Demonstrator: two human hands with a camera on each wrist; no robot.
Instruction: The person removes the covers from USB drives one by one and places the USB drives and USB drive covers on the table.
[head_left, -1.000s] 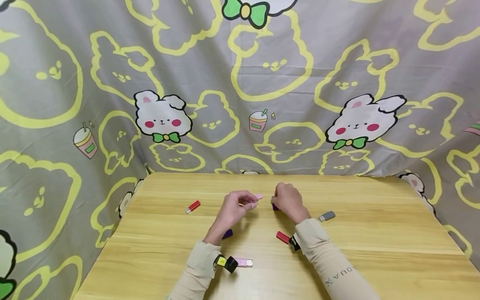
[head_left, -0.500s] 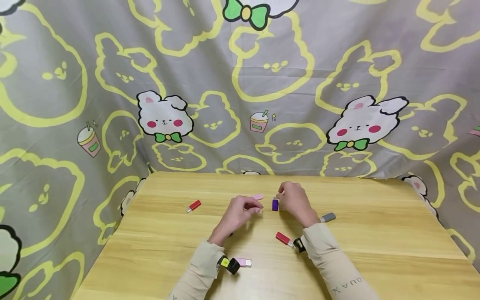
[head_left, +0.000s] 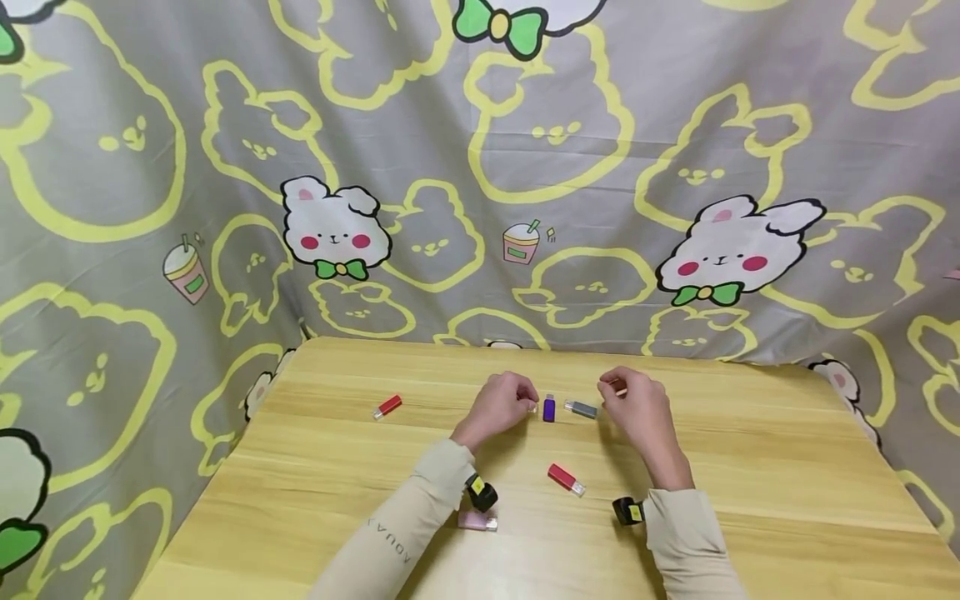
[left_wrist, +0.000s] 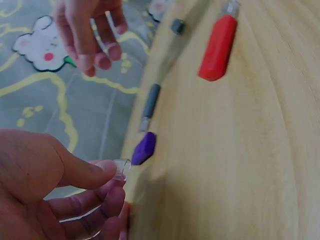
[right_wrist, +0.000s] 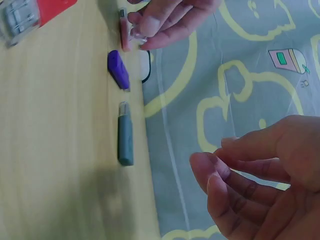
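Observation:
My left hand [head_left: 501,406] pinches a small clear cap [left_wrist: 121,170] between thumb and fingers, just left of a purple USB stick [head_left: 550,408] lying on the table. A grey USB stick [head_left: 581,409] lies right of the purple one, its metal plug toward it. My right hand [head_left: 637,412] hovers just right of the grey stick; in the right wrist view its fingers are loosely bent with nothing between them. A pink USB stick [right_wrist: 124,30] lies by the left hand, mostly hidden behind it in the head view.
One red USB stick [head_left: 566,480] lies nearer the front, between the arms. Another red USB stick [head_left: 387,407] is at the left. A pink USB stick [head_left: 477,521] lies under the left wrist camera [head_left: 482,493]. The wooden table [head_left: 750,467] ends at a patterned curtain [head_left: 570,325].
The grey stick has moved left, from beside the right forearm to beside the purple stick. My right hand has let it go and shifted right. My left hand has moved right toward the purple stick.

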